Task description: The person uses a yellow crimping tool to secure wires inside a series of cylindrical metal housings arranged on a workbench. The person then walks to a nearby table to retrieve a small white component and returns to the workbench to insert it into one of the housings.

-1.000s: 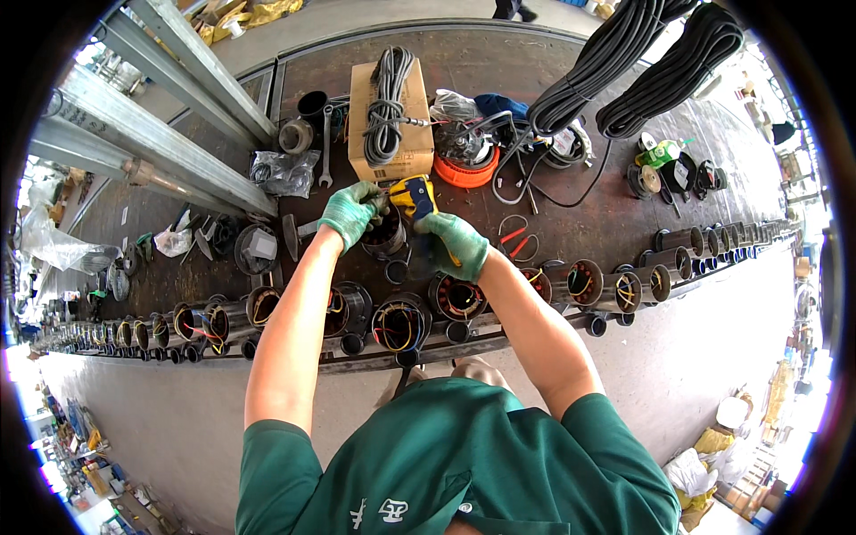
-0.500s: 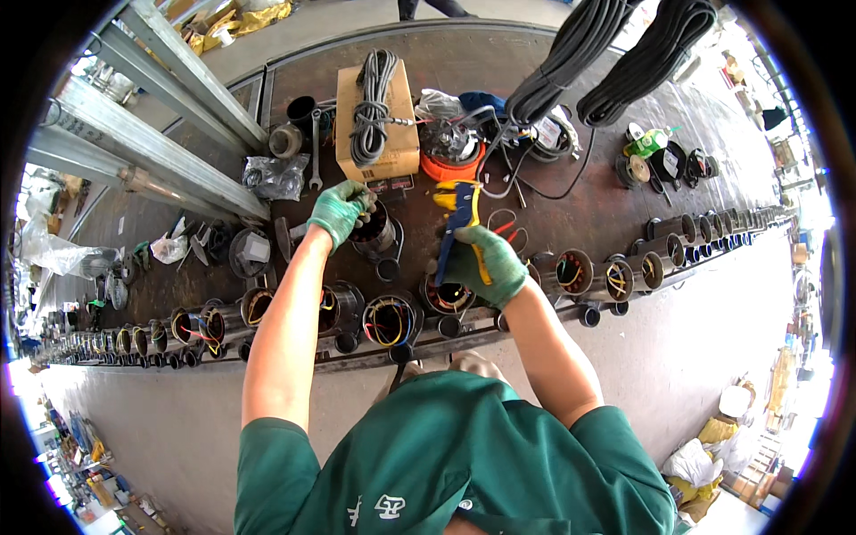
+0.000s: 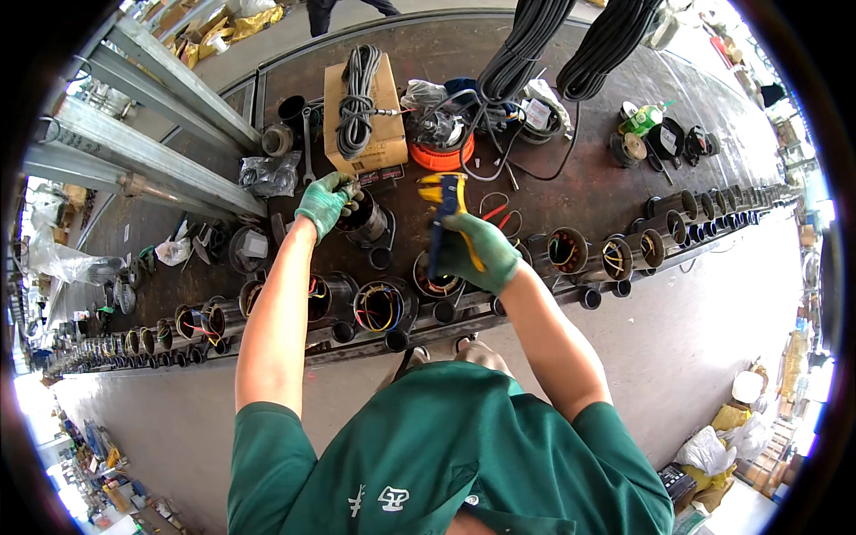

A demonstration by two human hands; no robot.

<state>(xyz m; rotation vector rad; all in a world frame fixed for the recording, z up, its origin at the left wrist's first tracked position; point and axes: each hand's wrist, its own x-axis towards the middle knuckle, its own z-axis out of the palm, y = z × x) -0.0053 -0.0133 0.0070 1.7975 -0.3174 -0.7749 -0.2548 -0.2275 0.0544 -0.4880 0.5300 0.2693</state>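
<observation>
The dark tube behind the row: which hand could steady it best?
Probably the left hand: it's at the rim of the dark tube; the right hand is farther away, holding the yellow-blue tool.

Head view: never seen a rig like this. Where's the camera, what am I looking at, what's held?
No robot here: it's a person in green gloves. The camera sits on their head, looking down through a fisheye lens, so straight edges bend near the rim. Left in the picture is the person's left.

The right hand holds a blue-and-yellow hand tool. The left hand is at the mouth of an open dark cylinder; whether it pinches anything is too small to tell.

On the dark table lie a cardboard box with coiled cable on it, a wrench and an orange round item. A row of cylinders, several with coloured wires inside, lines the near edge.
</observation>
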